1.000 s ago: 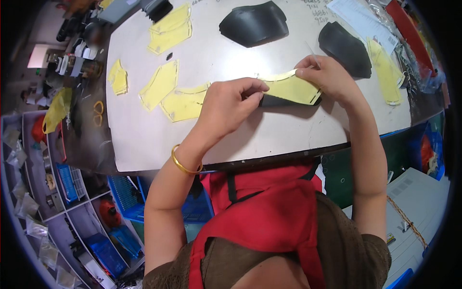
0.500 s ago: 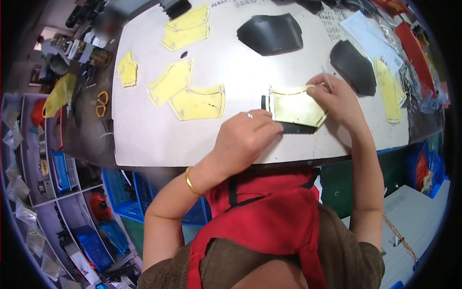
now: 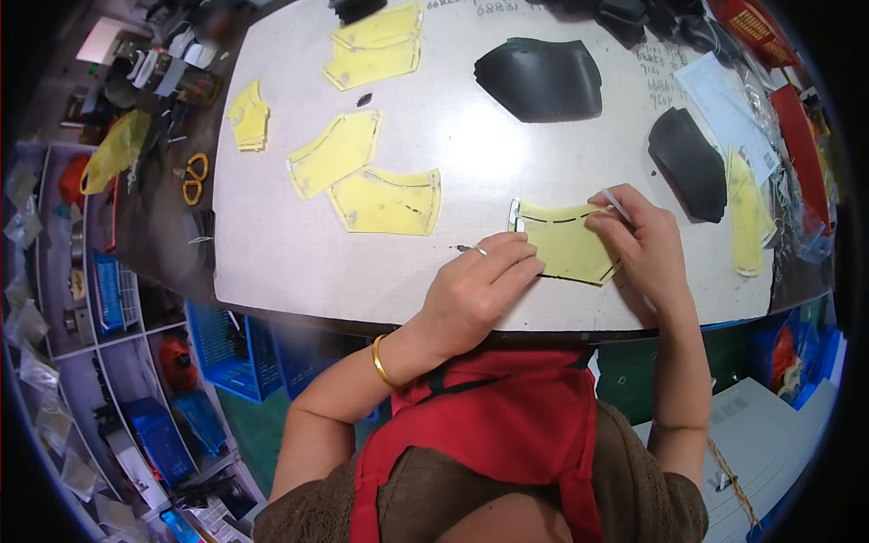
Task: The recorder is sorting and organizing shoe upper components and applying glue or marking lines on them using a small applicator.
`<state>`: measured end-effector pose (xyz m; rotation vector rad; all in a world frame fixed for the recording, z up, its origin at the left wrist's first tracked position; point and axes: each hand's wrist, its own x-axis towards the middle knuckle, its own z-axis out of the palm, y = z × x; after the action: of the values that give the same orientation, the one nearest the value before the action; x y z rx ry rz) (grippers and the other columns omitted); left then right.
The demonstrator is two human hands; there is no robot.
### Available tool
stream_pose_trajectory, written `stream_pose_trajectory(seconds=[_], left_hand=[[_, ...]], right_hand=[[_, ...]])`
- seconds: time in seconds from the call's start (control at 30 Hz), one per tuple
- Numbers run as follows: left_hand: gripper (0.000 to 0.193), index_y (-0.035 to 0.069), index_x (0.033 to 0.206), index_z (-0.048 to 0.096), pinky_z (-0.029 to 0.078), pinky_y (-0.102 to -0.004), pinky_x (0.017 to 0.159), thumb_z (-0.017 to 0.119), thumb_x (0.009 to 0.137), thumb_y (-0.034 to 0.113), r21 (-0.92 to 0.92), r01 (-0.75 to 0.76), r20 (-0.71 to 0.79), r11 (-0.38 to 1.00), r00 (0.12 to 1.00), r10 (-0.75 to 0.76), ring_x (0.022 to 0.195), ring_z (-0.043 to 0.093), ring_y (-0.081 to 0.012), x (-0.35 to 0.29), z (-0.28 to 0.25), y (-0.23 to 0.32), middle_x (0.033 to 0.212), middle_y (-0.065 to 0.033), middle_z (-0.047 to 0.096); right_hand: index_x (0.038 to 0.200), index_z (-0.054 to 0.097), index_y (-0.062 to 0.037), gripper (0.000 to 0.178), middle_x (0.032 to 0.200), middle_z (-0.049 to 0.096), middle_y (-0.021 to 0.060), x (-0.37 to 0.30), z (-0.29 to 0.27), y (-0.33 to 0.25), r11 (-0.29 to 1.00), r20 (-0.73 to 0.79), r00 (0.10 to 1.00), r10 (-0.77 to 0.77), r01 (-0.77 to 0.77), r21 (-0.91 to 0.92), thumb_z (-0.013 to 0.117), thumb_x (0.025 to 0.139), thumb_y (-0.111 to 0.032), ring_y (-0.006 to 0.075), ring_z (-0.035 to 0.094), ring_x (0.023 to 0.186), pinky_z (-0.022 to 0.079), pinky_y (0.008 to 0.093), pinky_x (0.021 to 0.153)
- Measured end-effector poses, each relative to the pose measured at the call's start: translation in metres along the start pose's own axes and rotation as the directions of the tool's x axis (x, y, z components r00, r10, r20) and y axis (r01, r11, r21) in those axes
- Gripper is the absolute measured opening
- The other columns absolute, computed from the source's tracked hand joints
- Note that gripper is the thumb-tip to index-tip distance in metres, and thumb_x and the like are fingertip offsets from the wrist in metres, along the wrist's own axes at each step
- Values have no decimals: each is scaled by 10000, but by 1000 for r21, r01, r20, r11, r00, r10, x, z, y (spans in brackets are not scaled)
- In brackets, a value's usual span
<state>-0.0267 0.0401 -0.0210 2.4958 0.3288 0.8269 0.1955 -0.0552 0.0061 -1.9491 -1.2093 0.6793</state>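
Observation:
A yellow template point(image 3: 570, 240) with dark slots along its edges lies near the front of the white board. A thin dark edge shows under its lower side; what lies beneath is mostly hidden. At its left end, my left hand point(image 3: 480, 285) has its fingers together and gripping the edge, with a ring on one finger. My right hand point(image 3: 647, 249) holds a slim, pale pen-like stick point(image 3: 618, 204) pointing up and away, while its thumb and fingertips press the template's right end. Beyond it lie a large black leather-like piece point(image 3: 543, 81) and another black piece point(image 3: 688, 163).
More yellow templates point(image 3: 385, 201) are spread over the left of the white board point(image 3: 272, 271), and one stands at far right. Yellow-handled scissors point(image 3: 195, 178) lie off its left edge. Papers point(image 3: 724, 104), plastic bags and black pieces crowd the back right. Blue baskets point(image 3: 231, 357) stand below.
The template now covers the black piece that stuck out at its left and lower sides. Both hands stay on the template. The whole view has shifted slightly.

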Motion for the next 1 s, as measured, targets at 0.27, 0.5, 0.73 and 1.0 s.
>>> stream_pose_trajectory(seconds=[0.27,0.5,0.73,1.0], left_hand=[[310,13,1037,700,575,-355,726,690,728,7,143,-25,152,989,988,3,921,671,-278,15,-9,10,1015,-91,671],[383,45,1092,695,557,-336,703,670,712,5,232,-80,263,969,965,16,878,630,-260,22,-8,16,970,-63,634],[391,10,1141,678,555,-337,798,648,756,72,345,-214,312,914,944,103,923,621,-305,20,-1,30,985,-109,613],[358,-21,1120,673,560,-353,910,608,806,137,454,-210,248,866,963,104,1027,651,-336,9,20,49,1059,-200,639]], right_hand=[[1088,693,-29,293,732,683,134,5,-15,0,989,42,999,18,-12,-150,758,856,-195,243,684,657,513,333,642],[1116,693,-38,368,771,710,98,-8,-28,11,994,66,993,95,-99,53,796,770,-109,154,691,683,525,291,643],[1025,705,-47,192,831,711,128,-6,-34,17,971,-125,984,-129,99,-216,722,872,-161,285,694,746,527,335,676],[878,693,-55,223,821,692,126,7,-12,-38,969,164,957,-239,247,-31,576,981,-215,306,678,723,506,405,646]])
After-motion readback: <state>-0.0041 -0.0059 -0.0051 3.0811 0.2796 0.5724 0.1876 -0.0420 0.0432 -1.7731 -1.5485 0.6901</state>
